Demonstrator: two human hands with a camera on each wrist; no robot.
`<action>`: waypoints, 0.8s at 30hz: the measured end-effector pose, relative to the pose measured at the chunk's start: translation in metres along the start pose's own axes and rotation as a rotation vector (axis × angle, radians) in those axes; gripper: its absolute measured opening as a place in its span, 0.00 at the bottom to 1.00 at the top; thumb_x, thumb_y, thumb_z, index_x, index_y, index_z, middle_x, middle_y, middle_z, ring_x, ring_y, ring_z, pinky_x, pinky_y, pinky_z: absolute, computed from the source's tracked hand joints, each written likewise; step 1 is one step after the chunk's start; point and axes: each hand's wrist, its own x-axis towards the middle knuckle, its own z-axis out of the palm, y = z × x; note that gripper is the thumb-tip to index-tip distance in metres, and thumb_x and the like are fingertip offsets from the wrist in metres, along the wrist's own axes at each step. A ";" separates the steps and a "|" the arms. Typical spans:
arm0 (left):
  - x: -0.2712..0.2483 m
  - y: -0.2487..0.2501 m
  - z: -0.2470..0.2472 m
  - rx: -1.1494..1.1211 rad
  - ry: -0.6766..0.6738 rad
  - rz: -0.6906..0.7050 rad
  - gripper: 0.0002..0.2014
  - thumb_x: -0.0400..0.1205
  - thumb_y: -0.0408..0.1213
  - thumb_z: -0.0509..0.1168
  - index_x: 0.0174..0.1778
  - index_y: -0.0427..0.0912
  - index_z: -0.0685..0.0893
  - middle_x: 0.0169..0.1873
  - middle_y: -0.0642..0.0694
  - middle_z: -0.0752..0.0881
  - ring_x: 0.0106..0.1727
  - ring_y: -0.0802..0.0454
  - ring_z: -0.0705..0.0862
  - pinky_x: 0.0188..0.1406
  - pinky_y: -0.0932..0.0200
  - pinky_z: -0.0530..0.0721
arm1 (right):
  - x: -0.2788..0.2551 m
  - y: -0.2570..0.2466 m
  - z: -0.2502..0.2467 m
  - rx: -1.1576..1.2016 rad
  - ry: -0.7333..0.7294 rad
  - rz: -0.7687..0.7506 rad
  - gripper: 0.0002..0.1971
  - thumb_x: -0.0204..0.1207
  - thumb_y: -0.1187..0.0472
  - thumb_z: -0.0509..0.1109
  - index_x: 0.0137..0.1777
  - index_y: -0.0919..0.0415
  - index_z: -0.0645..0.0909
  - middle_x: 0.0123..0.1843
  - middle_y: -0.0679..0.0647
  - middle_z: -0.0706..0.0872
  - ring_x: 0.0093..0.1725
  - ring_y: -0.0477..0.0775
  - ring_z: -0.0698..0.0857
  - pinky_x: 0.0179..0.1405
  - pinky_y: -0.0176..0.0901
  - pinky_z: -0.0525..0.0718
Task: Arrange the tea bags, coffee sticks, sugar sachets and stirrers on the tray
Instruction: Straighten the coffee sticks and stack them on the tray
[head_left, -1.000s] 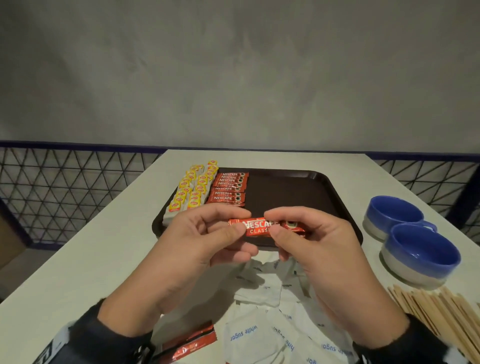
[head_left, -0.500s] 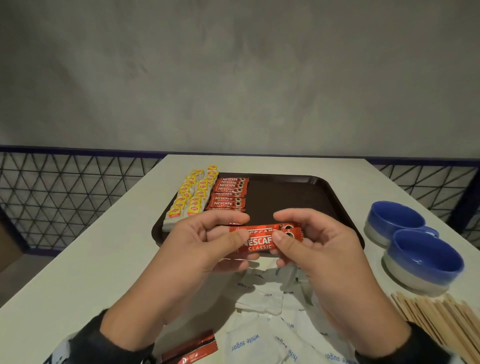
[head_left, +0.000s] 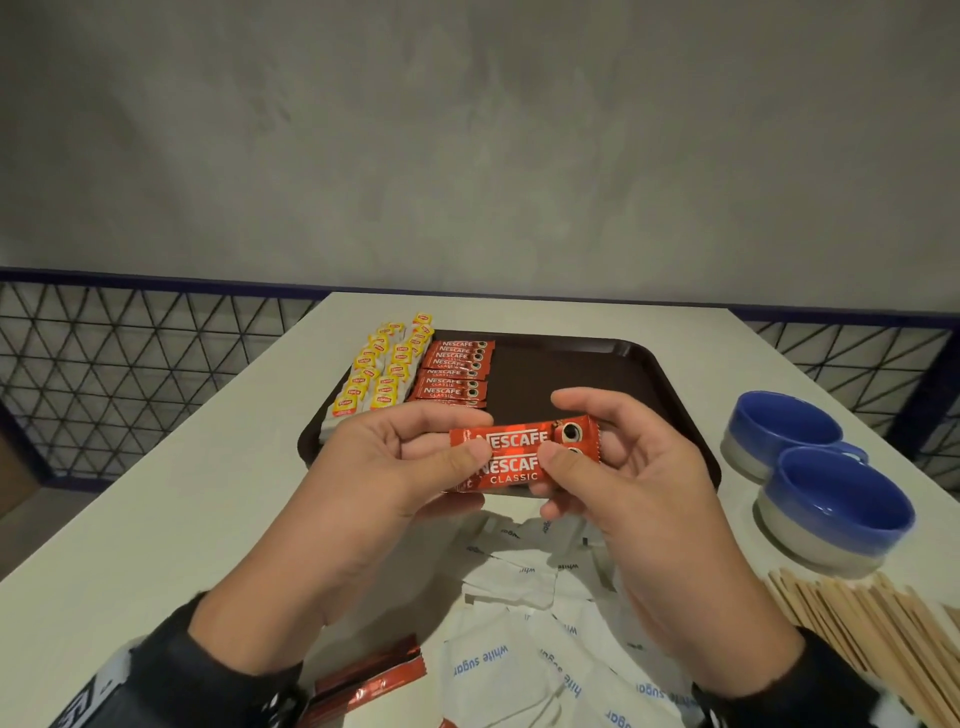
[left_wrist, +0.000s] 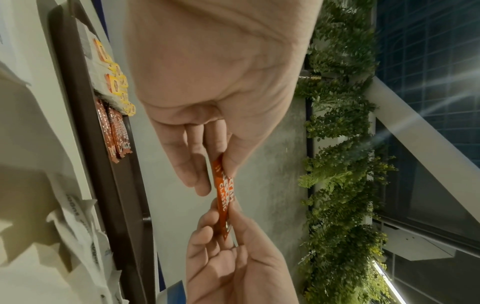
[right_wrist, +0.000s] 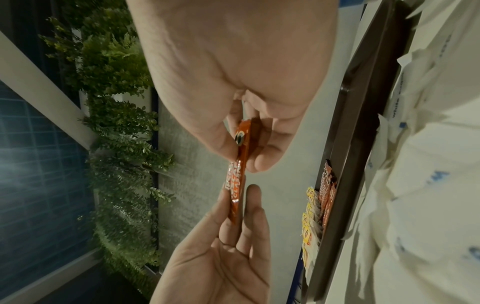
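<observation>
Grey, mottled plaster wall (head_left: 467, 130) fills the upper half of the head view, ending at a dark blue rail above black wire mesh fencing (head_left: 130, 353) with a triangle pattern. Below it a pale off-white rectangular table (head_left: 171, 499) runs away from the person. On the table sits a dark brown plastic tray (head_left: 571, 364) with rounded corners. At the tray's left end lie two rows of yellow-tagged tea bags (head_left: 382, 366), and just beside them a column of red coffee sticks (head_left: 454, 371) laid flat.

Above the tray's near edge both hands hold a pair of red Nescafe coffee sticks (head_left: 519, 457), one overlapping the other and fanned slightly apart. The left hand (head_left: 395, 467) pinches their left end between thumb and curled fingers; the right hand (head_left: 639, 467) pinches the right end the same way. The wrist views show the sticks edge-on between the two thumbs and the fingers behind.

A loose heap of white paper sugar sachets (head_left: 530, 623) printed in blue lies on the table near the person, off the tray. Two more red coffee sticks (head_left: 374, 680) rest by the left sleeve. A bundle of pale wooden stirrers (head_left: 872, 634) lies to the right, beside two blue-and-white ceramic cups (head_left: 810, 478). The wrist views also show a wall of green foliage (left_wrist: 342, 164) and a blue tiled surface (left_wrist: 428, 51).
</observation>
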 end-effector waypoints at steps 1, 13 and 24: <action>-0.001 0.001 0.001 -0.001 0.005 0.007 0.15 0.71 0.34 0.76 0.55 0.40 0.92 0.48 0.37 0.95 0.50 0.42 0.95 0.44 0.53 0.94 | 0.000 -0.001 -0.001 -0.004 0.001 -0.007 0.18 0.78 0.71 0.76 0.61 0.48 0.85 0.46 0.49 0.94 0.43 0.54 0.94 0.37 0.45 0.93; -0.001 0.003 0.004 0.112 0.017 0.035 0.20 0.68 0.40 0.77 0.54 0.34 0.90 0.45 0.40 0.95 0.47 0.47 0.95 0.48 0.51 0.91 | -0.004 -0.005 0.002 -0.019 0.039 -0.005 0.14 0.79 0.70 0.74 0.56 0.50 0.86 0.47 0.51 0.94 0.43 0.51 0.94 0.34 0.43 0.90; 0.003 0.019 -0.029 0.276 -0.135 -0.013 0.04 0.77 0.30 0.77 0.41 0.42 0.91 0.42 0.37 0.95 0.43 0.50 0.93 0.48 0.54 0.89 | -0.015 -0.013 0.011 -0.499 -0.153 -0.022 0.08 0.76 0.61 0.79 0.47 0.44 0.90 0.45 0.41 0.93 0.45 0.41 0.91 0.38 0.38 0.88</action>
